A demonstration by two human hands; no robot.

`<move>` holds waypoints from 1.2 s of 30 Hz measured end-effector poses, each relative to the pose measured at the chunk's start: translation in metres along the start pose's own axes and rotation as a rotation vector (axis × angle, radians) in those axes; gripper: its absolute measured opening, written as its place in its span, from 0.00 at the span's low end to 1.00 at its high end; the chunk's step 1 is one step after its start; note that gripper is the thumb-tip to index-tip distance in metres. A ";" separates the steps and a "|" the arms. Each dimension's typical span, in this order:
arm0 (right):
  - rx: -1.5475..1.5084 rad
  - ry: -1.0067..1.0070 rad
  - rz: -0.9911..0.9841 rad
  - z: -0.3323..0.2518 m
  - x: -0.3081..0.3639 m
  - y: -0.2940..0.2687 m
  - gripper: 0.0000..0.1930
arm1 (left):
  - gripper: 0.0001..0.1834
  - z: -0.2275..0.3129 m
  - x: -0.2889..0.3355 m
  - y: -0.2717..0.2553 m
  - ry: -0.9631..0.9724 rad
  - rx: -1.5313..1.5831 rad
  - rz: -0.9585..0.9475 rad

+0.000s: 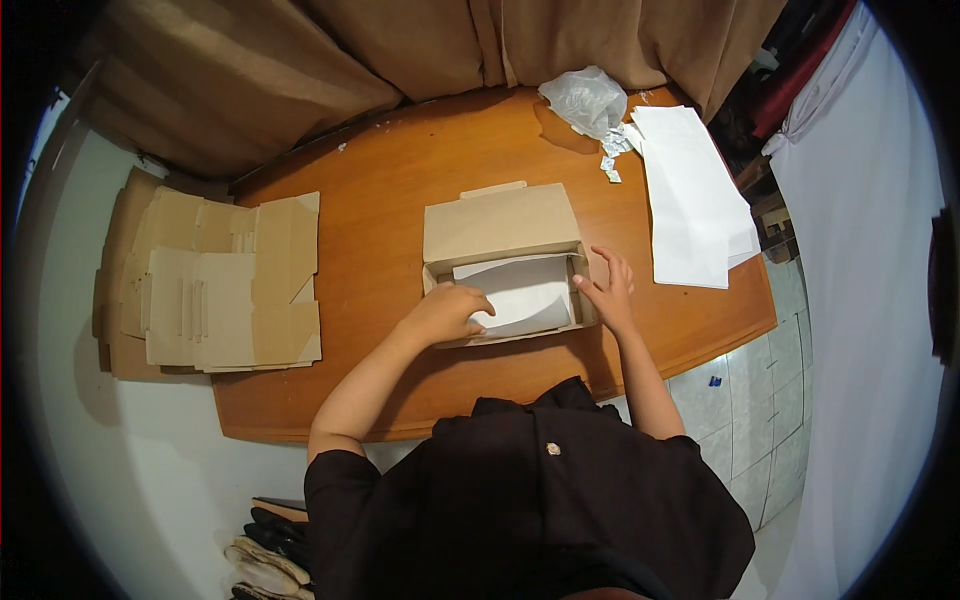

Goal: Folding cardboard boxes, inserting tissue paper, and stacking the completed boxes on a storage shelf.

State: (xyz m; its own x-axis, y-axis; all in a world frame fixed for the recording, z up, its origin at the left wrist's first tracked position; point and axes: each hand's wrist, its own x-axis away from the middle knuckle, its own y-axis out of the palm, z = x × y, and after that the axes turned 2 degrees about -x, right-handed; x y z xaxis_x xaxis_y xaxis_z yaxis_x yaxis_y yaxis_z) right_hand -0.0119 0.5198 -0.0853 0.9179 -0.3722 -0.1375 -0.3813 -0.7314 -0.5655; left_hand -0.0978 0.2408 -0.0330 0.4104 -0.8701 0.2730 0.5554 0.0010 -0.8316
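Observation:
In front of me stands a brown cardboard box (500,222), its flap-like lid tipped back on the far side. A white sheet of paper (525,290) lies inside, curling up at its edges. My left hand (448,312) reaches over the near left corner, its curved fingers and thumb apart at the left end of the sheet. At the box's right wall is my right hand (612,288). Its fingers are spread, with the thumb at the wall's top edge and the other fingers raised outside the box.
Flattened cardboard boxes (225,280) are stacked on the left of the wooden table (380,200). White paper sheets (690,200) lie at the right, near a clear plastic bag (588,100) and small paper packets (612,165). Brown curtain (430,45) hangs behind; shoes (270,555) sit below left.

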 end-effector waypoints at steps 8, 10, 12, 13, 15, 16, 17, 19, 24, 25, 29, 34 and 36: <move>0.011 -0.031 -0.020 -0.009 0.000 -0.001 0.35 | 0.07 0.004 -0.018 0.028 0.090 -0.240 0.282; 0.035 -0.030 -0.017 -0.012 0.000 0.000 0.35 | 0.08 0.010 -0.026 0.031 0.090 -0.336 0.388; 0.125 -0.059 -0.004 -0.014 -0.004 0.004 0.36 | 0.09 0.014 -0.033 0.034 0.091 -0.433 0.490; 0.124 -0.063 -0.005 -0.014 -0.005 0.007 0.36 | 0.14 0.013 -0.036 0.038 0.057 -0.452 0.548; 0.243 -0.152 -0.005 -0.015 -0.007 0.013 0.37 | 0.20 0.011 -0.039 0.047 0.018 -0.473 0.607; 0.242 -0.153 -0.003 -0.017 -0.006 0.014 0.37 | 0.27 0.011 -0.040 0.050 -0.039 -0.523 0.670; 0.240 -0.177 -0.026 -0.021 -0.005 0.013 0.40 | 0.34 0.010 -0.041 0.053 -0.096 -0.572 0.732; 0.236 -0.205 -0.051 -0.032 -0.001 0.012 0.43 | 0.37 0.007 -0.044 0.055 -0.139 -0.565 0.746; 0.399 -0.072 -0.108 -0.046 0.009 0.016 0.55 | 0.39 0.004 -0.043 0.052 -0.185 -0.511 0.769; 0.398 -0.073 -0.108 -0.047 0.010 0.017 0.55 | 0.34 0.003 -0.043 0.052 -0.174 -0.516 0.763; 0.509 -0.137 -0.165 -0.033 0.009 0.024 0.34 | 0.17 -0.001 -0.037 0.052 -0.052 -0.439 0.832; 0.484 -0.275 -0.254 -0.027 0.015 0.014 0.08 | 0.08 -0.012 -0.021 0.056 0.052 -0.347 0.613; 0.466 -0.322 -0.308 -0.026 0.017 0.009 0.06 | 0.06 -0.013 -0.014 0.056 0.065 -0.242 0.411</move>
State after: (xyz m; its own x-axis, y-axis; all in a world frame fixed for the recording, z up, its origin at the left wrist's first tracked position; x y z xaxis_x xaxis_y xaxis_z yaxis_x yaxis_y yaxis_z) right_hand -0.0024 0.4914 -0.0715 0.9923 0.0581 -0.1091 -0.0742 -0.4258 -0.9017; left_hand -0.0816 0.2471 -0.0900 0.5100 -0.8509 -0.1263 0.1689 0.2430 -0.9552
